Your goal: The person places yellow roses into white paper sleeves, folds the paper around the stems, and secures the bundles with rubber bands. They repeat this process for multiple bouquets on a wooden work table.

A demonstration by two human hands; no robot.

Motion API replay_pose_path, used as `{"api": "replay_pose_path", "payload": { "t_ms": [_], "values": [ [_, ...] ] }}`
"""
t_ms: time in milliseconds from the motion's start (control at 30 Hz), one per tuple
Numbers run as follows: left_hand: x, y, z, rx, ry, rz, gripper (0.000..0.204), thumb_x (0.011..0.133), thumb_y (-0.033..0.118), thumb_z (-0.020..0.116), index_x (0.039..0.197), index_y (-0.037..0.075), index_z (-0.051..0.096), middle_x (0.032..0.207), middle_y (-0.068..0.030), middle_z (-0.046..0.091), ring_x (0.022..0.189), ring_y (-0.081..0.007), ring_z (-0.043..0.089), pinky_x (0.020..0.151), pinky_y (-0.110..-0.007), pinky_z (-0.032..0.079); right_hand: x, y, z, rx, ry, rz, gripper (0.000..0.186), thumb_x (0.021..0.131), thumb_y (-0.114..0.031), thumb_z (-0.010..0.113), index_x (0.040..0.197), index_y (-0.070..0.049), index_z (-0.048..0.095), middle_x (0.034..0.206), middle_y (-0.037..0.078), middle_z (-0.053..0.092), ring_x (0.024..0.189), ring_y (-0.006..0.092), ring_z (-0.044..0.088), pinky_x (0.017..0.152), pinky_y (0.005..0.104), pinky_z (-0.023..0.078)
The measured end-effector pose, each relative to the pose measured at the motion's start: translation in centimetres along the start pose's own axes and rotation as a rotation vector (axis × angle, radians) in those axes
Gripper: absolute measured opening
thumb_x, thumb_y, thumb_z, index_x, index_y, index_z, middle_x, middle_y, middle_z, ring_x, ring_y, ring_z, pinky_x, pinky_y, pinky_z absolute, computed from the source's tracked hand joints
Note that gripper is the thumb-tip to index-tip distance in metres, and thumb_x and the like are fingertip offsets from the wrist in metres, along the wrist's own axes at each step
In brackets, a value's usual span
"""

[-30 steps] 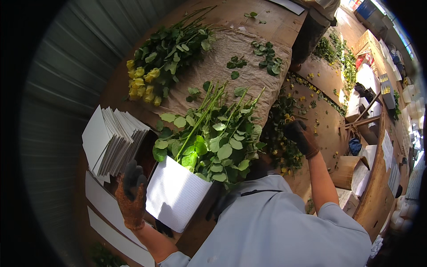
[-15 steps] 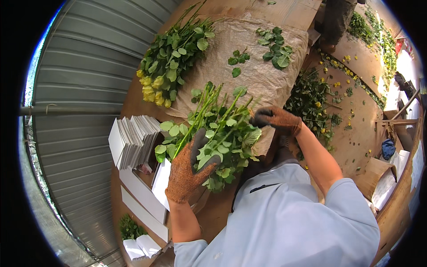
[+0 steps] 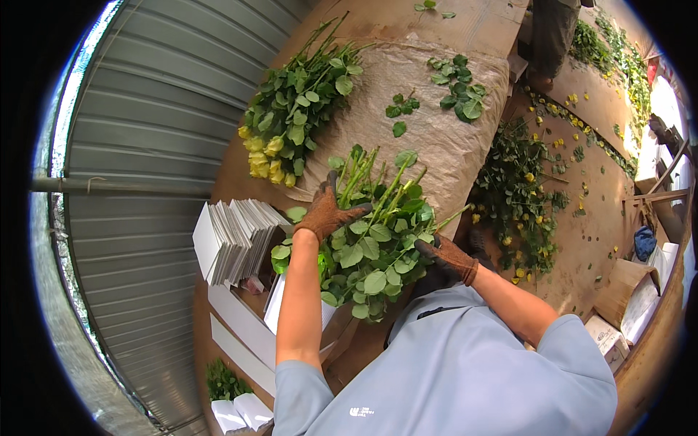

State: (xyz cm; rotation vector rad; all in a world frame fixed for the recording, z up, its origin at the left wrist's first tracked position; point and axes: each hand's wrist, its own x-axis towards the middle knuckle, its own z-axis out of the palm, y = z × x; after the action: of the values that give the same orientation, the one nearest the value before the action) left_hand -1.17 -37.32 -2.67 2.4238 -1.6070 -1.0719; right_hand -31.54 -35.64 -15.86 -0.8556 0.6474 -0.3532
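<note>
A leafy bunch of cut roses (image 3: 378,254) lies in front of me, cut stems pointing up and away; its blooms are hidden. My left hand (image 3: 329,215), in a brown glove with dark fingertips, rests on the left of the stems. Its thumb and fingers are spread apart. At the bunch's right edge is my right hand (image 3: 452,260), gloved alike. Its fingers are closed at a rose stem (image 3: 454,217) that sticks out to the upper right. Another bunch of yellow roses (image 3: 298,109) lies beyond on the left, blooms toward me.
Brown sheeting (image 3: 407,80) covers the table, with loose leaves (image 3: 462,94) on it. White cards (image 3: 236,236) stand stacked at left. Rose cuttings (image 3: 516,189) and yellow petals litter the floor at right. An open carton (image 3: 629,291) sits far right; another person's leg (image 3: 550,40) shows above.
My left hand has moved up and right along the stems. The right hand has come down to the bunch's right edge, where a stem now juts outward. The view has shifted slightly.
</note>
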Motion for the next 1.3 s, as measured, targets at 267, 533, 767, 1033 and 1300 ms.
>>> {"api": "replay_pose_path", "payload": {
  "t_ms": [267,533,767,1033,1300],
  "values": [
    [3.7,-2.6,0.3,-0.094,-0.287,-0.046,0.109,0.09,0.05,0.074,0.165,0.009,0.005,0.155,-0.0194,0.046,0.136,-0.0299,0.051,0.11,-0.043,0.044,1.7,-2.7,5.1,-0.286,0.21,-0.276,0.069,0.095,-0.047,0.071,0.143,0.0,0.052,0.126,0.01,0.067,0.111,0.0201,0.063,0.095,0.0366,0.052],
    [7.1,-6.9,2.3,-0.084,-0.276,0.124,0.092,0.097,0.048,0.064,0.163,0.005,0.016,0.143,-0.0216,0.058,0.123,-0.0304,0.062,0.101,-0.04,0.05,4.9,-2.3,5.5,-0.29,0.201,-0.2,0.064,0.097,-0.055,0.064,0.128,0.001,0.064,0.114,0.009,0.069,0.101,0.0179,0.063,0.089,0.0344,0.05],
    [6.4,-5.7,2.2,-0.252,-0.481,0.274,0.081,0.095,0.047,0.068,0.157,0.006,0.035,0.147,-0.0163,0.056,0.129,-0.0256,0.055,0.109,-0.038,0.043,11.8,0.4,5.0,0.237,0.058,0.074,0.066,0.099,-0.061,0.058,0.138,-0.008,0.061,0.123,0.005,0.066,0.103,0.0143,0.061,0.089,0.0318,0.051],
    [-1.4,0.2,-2.1,-0.427,-0.345,0.347,0.122,0.074,0.046,0.092,0.16,-0.001,0.019,0.152,-0.023,0.048,0.14,-0.0296,0.047,0.118,-0.036,0.035,10.1,-4.3,4.6,-0.195,-0.127,-0.24,0.044,0.106,-0.03,0.058,0.143,-0.006,0.056,0.132,0.006,0.063,0.113,0.0135,0.06,0.095,0.0299,0.051],
    [-4.3,1.1,-0.3,-0.095,-0.042,0.225,0.135,0.065,0.052,0.091,0.161,-0.001,0.013,0.141,-0.0302,0.056,0.131,-0.0413,0.056,0.11,-0.042,0.045,11.8,-6.4,5.8,-0.224,-0.339,-0.314,0.056,0.098,-0.022,0.071,0.147,-0.003,0.05,0.145,0.011,0.055,0.131,0.0217,0.054,0.112,0.0378,0.042]
  ]
}}
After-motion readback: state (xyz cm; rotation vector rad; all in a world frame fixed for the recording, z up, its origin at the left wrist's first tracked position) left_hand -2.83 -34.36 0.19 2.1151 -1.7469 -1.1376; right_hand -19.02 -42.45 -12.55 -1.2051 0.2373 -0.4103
